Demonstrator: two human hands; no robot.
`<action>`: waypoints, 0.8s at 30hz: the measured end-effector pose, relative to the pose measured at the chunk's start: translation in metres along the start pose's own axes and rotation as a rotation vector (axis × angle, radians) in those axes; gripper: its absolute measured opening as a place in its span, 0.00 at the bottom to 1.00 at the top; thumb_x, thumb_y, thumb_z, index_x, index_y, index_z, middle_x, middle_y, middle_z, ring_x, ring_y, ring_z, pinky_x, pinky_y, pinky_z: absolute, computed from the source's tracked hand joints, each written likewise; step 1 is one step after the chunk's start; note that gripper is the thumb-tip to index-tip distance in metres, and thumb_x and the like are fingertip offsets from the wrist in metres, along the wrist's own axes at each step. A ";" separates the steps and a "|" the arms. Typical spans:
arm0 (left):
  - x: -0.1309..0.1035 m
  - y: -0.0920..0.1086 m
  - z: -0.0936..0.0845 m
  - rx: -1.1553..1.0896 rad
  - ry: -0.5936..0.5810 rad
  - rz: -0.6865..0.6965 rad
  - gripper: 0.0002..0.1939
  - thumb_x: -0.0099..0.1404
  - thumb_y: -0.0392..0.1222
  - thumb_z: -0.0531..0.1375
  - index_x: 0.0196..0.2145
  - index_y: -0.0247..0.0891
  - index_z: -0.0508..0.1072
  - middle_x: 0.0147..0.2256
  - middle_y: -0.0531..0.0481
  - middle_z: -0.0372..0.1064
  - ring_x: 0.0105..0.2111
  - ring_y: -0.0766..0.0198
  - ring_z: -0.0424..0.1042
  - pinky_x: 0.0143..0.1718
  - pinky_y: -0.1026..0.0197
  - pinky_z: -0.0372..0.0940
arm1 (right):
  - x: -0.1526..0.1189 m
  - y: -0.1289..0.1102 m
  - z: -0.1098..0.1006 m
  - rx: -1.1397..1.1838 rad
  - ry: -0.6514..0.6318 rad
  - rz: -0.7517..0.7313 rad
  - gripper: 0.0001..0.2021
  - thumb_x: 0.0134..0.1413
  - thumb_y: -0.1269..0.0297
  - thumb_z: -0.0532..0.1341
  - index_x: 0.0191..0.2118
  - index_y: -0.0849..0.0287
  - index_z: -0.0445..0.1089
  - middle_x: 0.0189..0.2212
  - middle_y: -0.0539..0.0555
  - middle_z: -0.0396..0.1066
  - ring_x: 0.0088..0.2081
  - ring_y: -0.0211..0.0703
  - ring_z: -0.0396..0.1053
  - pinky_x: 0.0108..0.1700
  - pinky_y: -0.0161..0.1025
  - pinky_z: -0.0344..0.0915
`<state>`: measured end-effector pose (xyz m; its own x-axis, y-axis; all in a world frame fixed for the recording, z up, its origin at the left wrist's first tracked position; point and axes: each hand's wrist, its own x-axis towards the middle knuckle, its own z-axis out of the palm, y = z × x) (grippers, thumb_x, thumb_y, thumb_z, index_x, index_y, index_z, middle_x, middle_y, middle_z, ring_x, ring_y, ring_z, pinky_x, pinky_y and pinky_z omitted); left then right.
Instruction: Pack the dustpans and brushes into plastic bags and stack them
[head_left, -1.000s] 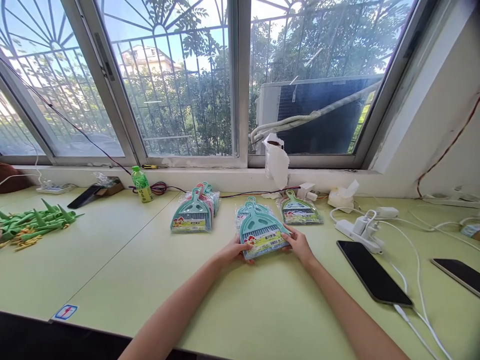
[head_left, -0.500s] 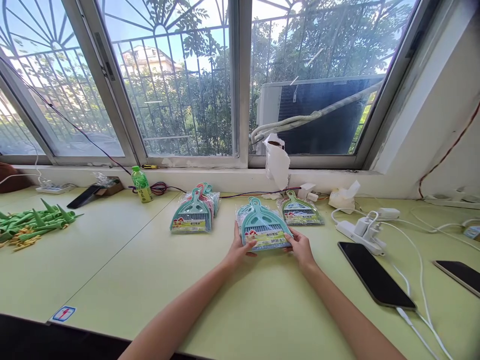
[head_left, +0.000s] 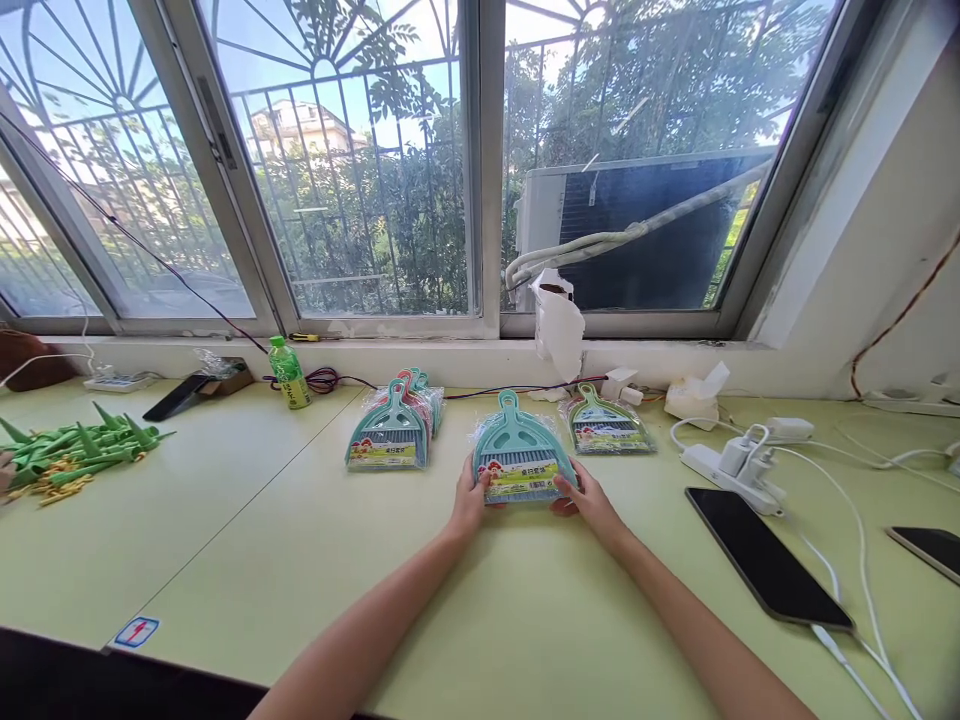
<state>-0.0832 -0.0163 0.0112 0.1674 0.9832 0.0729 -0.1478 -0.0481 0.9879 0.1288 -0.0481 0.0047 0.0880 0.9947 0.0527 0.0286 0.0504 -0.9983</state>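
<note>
In the head view, the left hand and the right hand are both clamped on a teal dustpan set, gripping its lower corners with the thumbs on the front. The set lies between the hands, label facing the wearer and handle pointing away; whether it rests on the tabletop or on other sets beneath, I cannot tell. Beyond the left hand and to its left, a stack of wrapped dustpan sets lies overlapped, teal in front with red handles behind. Just beyond the right hand lies a green dustpan set, with neither hand on it. The arranging looks partway along: the left stack and the green set seem already laid down, while the teal one is squared up but not yet released. How many remain to be handled cannot be told.
</note>
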 end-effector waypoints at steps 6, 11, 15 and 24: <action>-0.002 -0.001 0.004 0.021 -0.011 0.014 0.36 0.60 0.53 0.59 0.62 0.44 0.52 0.48 0.43 0.66 0.34 0.58 0.72 0.22 0.62 0.70 | 0.005 0.007 -0.005 0.029 0.071 -0.004 0.28 0.39 0.46 0.67 0.45 0.59 0.72 0.40 0.56 0.77 0.28 0.47 0.75 0.27 0.42 0.75; -0.004 0.001 0.005 0.009 -0.037 0.025 0.35 0.60 0.57 0.59 0.61 0.44 0.54 0.47 0.44 0.67 0.35 0.60 0.72 0.23 0.64 0.70 | 0.008 0.008 -0.009 0.027 0.113 0.018 0.24 0.37 0.45 0.69 0.36 0.59 0.74 0.33 0.54 0.78 0.21 0.46 0.74 0.22 0.42 0.73; -0.005 0.006 0.005 0.040 -0.130 0.044 0.41 0.55 0.55 0.65 0.61 0.43 0.52 0.48 0.42 0.67 0.38 0.58 0.73 0.25 0.64 0.71 | 0.009 0.009 -0.013 0.015 0.141 0.011 0.24 0.37 0.45 0.69 0.35 0.60 0.73 0.32 0.55 0.78 0.21 0.46 0.74 0.20 0.39 0.71; -0.004 0.010 -0.001 0.039 -0.160 0.051 0.40 0.52 0.54 0.66 0.57 0.42 0.54 0.45 0.43 0.66 0.38 0.58 0.72 0.26 0.62 0.72 | 0.006 0.002 -0.007 0.016 0.129 0.034 0.24 0.38 0.45 0.68 0.36 0.60 0.72 0.31 0.55 0.77 0.20 0.44 0.73 0.17 0.37 0.69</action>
<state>-0.0861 -0.0201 0.0207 0.3141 0.9388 0.1413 -0.1228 -0.1074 0.9866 0.1368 -0.0431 0.0030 0.2164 0.9761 0.0207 0.0077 0.0195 -0.9998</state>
